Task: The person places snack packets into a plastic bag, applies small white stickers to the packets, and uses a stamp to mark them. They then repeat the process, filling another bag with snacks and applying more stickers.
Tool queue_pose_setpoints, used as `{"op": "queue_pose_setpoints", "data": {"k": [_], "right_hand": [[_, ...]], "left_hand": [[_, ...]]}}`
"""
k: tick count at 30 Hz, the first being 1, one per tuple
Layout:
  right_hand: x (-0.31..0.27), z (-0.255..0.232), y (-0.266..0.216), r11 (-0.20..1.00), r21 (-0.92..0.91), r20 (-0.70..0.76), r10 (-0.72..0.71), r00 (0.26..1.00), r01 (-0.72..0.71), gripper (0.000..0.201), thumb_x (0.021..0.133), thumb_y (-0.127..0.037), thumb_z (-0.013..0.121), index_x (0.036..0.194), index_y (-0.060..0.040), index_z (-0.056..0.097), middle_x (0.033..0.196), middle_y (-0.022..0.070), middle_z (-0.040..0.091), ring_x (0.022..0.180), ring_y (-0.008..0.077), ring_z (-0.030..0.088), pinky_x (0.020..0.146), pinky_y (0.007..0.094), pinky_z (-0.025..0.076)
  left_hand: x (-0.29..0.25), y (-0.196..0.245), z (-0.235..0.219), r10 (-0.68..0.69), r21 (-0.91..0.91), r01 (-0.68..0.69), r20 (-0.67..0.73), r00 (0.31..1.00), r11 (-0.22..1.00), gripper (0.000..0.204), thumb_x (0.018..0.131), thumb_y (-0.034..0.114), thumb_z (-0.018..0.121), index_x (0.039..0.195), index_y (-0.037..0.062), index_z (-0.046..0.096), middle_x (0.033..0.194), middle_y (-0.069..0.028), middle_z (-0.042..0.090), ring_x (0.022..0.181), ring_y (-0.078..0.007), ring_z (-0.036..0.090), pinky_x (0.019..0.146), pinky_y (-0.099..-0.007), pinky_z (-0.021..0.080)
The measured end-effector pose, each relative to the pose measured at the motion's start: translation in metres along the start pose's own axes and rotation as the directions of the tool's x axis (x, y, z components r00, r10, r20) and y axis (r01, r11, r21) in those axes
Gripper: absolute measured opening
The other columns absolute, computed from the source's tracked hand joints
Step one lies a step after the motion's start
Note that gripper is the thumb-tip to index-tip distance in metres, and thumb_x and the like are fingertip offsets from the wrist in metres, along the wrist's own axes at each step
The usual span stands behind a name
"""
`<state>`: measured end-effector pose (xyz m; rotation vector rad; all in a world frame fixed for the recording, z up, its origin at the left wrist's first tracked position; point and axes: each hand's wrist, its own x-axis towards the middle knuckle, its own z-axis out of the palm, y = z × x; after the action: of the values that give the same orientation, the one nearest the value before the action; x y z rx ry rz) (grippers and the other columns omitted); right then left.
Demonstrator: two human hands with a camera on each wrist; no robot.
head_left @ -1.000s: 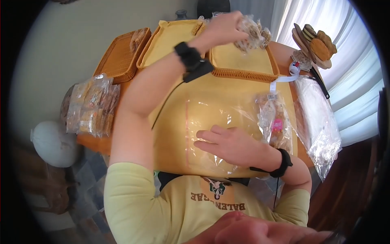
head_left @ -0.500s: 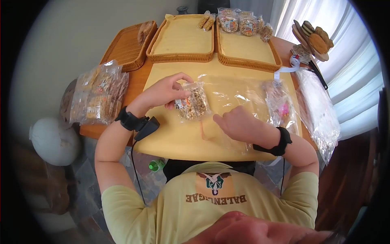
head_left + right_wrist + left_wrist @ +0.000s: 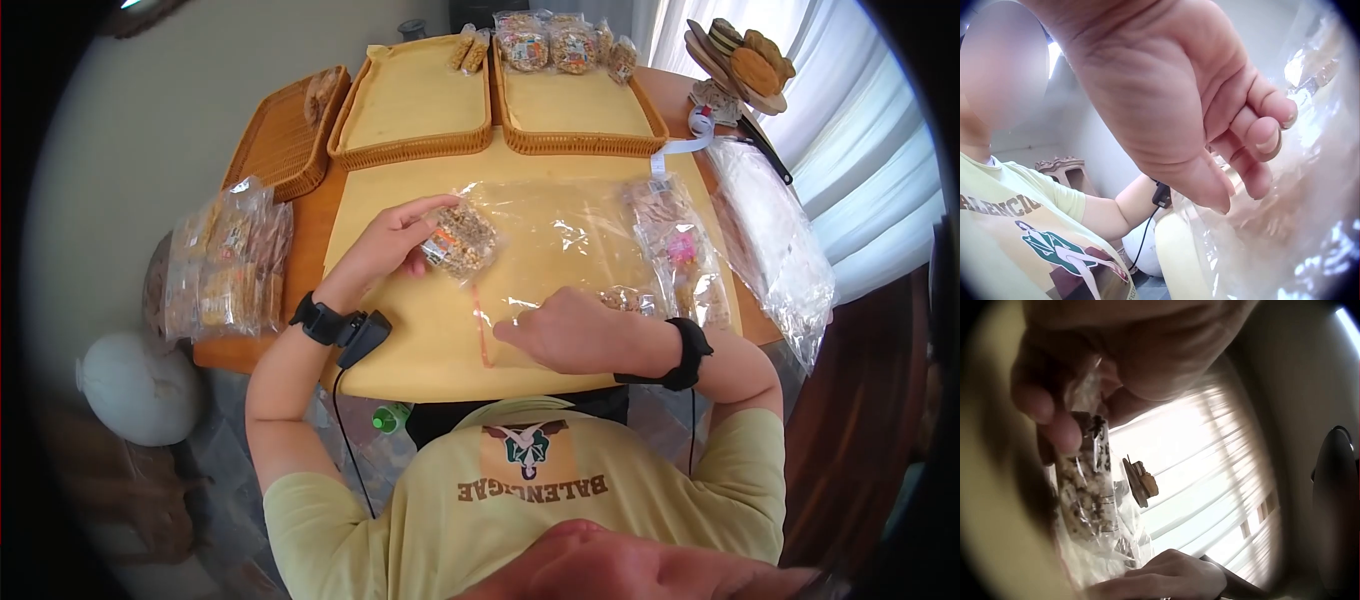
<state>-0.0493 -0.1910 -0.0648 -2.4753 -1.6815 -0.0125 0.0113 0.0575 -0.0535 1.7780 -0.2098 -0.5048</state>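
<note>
The snack packet [image 3: 462, 240], pinched at its edge by the left hand [image 3: 385, 245], looks light, crinkly and slippery, its contents brittle; the sealed rim suits gripping best. The right hand [image 3: 565, 330], fingers curled, pinches the mouth of the large clear bag [image 3: 560, 235] on the desk [image 3: 420, 330]. Half a second ago that hand was higher on the bag and the packet lay flatter.

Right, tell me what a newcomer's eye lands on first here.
First the left hand at the table's middle, pinching a small packet of snack mix above the yellow cloth. Beside it the right hand grips the edge of a large clear bag lying flat. Two wicker trays line the far edge.
</note>
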Motion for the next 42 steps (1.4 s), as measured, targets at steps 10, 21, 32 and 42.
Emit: {"op": "queue_pose_setpoints", "data": {"k": [10,21,32,42], "right_hand": [[-0.009,-0.015,-0.021,0.998,-0.055,-0.098,-0.049,0.994,0.044,0.012,0.067,-0.011,0.055,0.075,-0.0041,0.05,0.061,0.0061,0.053,0.053,0.021,0.059,0.043,0.0304,0.044],[-0.024,-0.009,-0.033,0.998,-0.064,-0.36,-0.025,0.933,0.002,0.015,0.064,-0.014,0.056,0.072,-0.0052,0.047,0.063,0.0024,0.044,0.055,0.0134,0.051,0.044,0.0264,0.041],[-0.035,-0.023,-0.01,0.998,-0.057,-0.226,-0.042,0.973,0.03,0.017,0.065,-0.013,0.057,0.076,-0.0038,0.048,0.061,0.004,0.048,0.052,0.0165,0.055,0.041,0.0296,0.042],[-0.019,-0.032,-0.002,0.951,-0.241,-0.186,0.149,0.971,-0.192,0.029,0.067,-0.012,0.055,0.096,-0.0053,0.053,0.065,0.0054,0.05,0.06,0.017,0.056,0.043,0.0283,0.041]], "left_hand": [[0.02,-0.001,0.062,0.067,-0.349,0.076,0.382,0.922,0.934,0.048,0.09,0.007,0.044,0.134,0.0134,0.027,0.113,-0.0104,0.049,0.092,-0.0173,0.059,0.078,-0.0284,0.051],[0.043,-0.003,0.114,0.186,-0.467,0.106,0.535,0.824,0.878,0.067,0.088,0.012,0.051,0.141,0.0137,0.01,0.132,-0.0095,0.031,0.115,-0.0166,0.041,0.097,-0.0296,0.036],[0.058,0.016,0.1,0.208,0.236,-0.343,0.456,0.865,0.909,0.042,0.089,0.008,0.043,0.131,0.0111,0.039,0.109,-0.0093,0.054,0.097,-0.0185,0.051,0.088,-0.0286,0.038],[0.076,0.022,0.093,0.259,0.325,-0.509,0.578,0.774,0.797,0.044,0.082,0.002,0.047,0.124,0.0107,0.046,0.101,-0.0096,0.052,0.091,-0.0193,0.049,0.085,-0.0282,0.039]]}}
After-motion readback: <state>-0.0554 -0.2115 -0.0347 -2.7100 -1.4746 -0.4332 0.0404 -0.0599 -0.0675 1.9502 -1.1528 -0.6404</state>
